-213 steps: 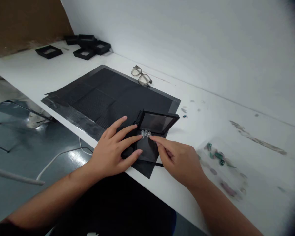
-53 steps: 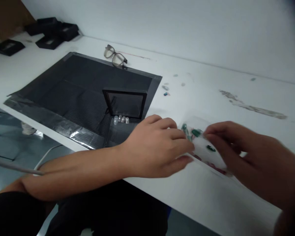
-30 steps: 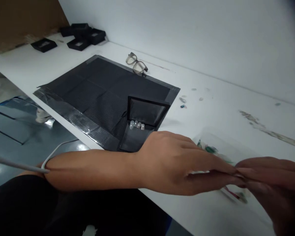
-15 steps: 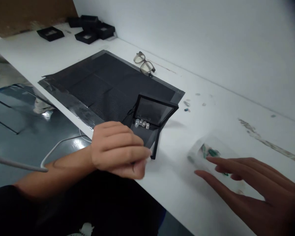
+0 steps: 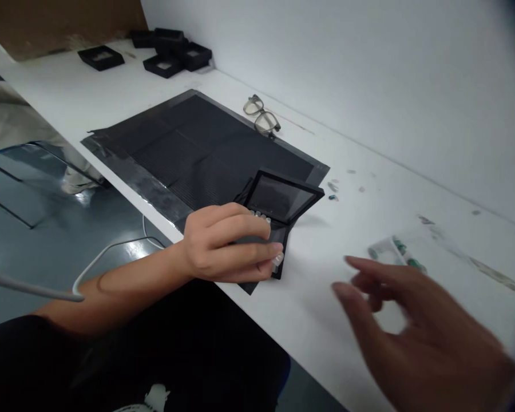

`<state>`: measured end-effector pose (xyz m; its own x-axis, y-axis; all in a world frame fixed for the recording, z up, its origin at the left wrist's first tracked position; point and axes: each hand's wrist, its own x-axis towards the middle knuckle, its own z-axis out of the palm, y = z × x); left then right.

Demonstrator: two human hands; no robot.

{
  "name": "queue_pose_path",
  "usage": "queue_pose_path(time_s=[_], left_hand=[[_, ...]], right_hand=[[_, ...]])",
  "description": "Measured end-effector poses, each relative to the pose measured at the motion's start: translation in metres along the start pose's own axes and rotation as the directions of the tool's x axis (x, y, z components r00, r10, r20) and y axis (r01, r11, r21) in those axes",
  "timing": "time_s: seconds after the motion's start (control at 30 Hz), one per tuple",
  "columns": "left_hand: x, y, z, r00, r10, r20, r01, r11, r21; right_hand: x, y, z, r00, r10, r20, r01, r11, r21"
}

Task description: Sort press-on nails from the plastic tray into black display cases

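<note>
Clear pieces lie in the open black case; another piece, not yet released, is pinched by the left hand. The right hand shows parted, empty fingers.

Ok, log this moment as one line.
left hand: pinching small clear piece at open black case | lid: raised | right hand: thumb and forefinger apart, near clear tray

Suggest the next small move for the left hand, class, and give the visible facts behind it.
The left hand should probably lower the clear piece into the base of the black case, beside the row of similar pieces. The piece appears pinched at the fingertips, just above that base, and the raised lid leaves the way in open.
</note>
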<state>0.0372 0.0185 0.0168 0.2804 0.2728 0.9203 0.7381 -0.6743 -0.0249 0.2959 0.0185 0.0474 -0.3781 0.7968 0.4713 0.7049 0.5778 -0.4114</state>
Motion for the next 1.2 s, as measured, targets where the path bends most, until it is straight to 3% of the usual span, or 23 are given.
queue_pose_path(time_s=[0.13, 0.3, 0.37, 0.5, 0.6, 0.7, 0.8, 0.9, 1.0, 1.13, 1.2], left_hand=[[0.0, -0.003, -0.003, 0.998, 0.041, 0.043, -0.041, 0.999, 0.007], [0.001, -0.003, -0.006, 0.997, 0.058, 0.053, -0.061, 0.996, 0.068], [0.0, -0.003, -0.007, 0.995, 0.081, 0.064, -0.086, 0.994, 0.069], [-0.002, -0.004, -0.007, 0.994, 0.083, 0.073, -0.086, 0.996, 0.034], [-0.005, -0.003, -0.007, 0.994, 0.072, 0.087, -0.075, 0.997, 0.022], [-0.008, -0.002, -0.007, 0.987, 0.047, 0.155, -0.052, 0.998, 0.028], [-0.009, -0.004, -0.009, 0.974, -0.081, 0.212, 0.077, 0.997, 0.031], [-0.012, -0.009, -0.015, 0.915, -0.237, 0.328, 0.226, 0.972, 0.069], [-0.017, -0.015, -0.021, 0.814, -0.384, 0.436, 0.347, 0.923, 0.166], [-0.021, -0.019, -0.025, 0.685, -0.502, 0.527, 0.454, 0.861, 0.23], [-0.021, -0.019, -0.024, 0.654, -0.515, 0.555, 0.461, 0.852, 0.247]], right_hand=[[0.013, -0.045, 0.025, 0.998, -0.058, 0.034, 0.049, 0.975, 0.218], [0.017, -0.048, 0.04, 0.991, 0.121, 0.061, -0.135, 0.917, 0.377], [0.015, -0.044, 0.041, 0.988, 0.139, 0.073, -0.157, 0.902, 0.403], [0.011, -0.04, 0.043, 0.999, -0.045, -0.026, 0.051, 0.956, 0.288], [0.01, -0.039, 0.044, 0.974, -0.21, -0.082, 0.221, 0.961, 0.167], [0.011, -0.033, 0.044, 0.97, -0.227, -0.09, 0.237, 0.962, 0.134], [0.015, -0.021, 0.045, 0.984, -0.15, -0.1, 0.159, 0.983, 0.091], [0.023, -0.008, 0.05, 0.997, -0.047, 0.058, 0.045, 0.999, 0.03], [0.033, 0.0, 0.055, 0.964, 0.024, 0.266, -0.016, 0.999, -0.033], [0.043, 0.002, 0.059, 0.95, 0.048, 0.31, -0.032, 0.998, -0.057], [0.046, 0.001, 0.059, 0.949, 0.057, 0.311, -0.04, 0.997, -0.06]])
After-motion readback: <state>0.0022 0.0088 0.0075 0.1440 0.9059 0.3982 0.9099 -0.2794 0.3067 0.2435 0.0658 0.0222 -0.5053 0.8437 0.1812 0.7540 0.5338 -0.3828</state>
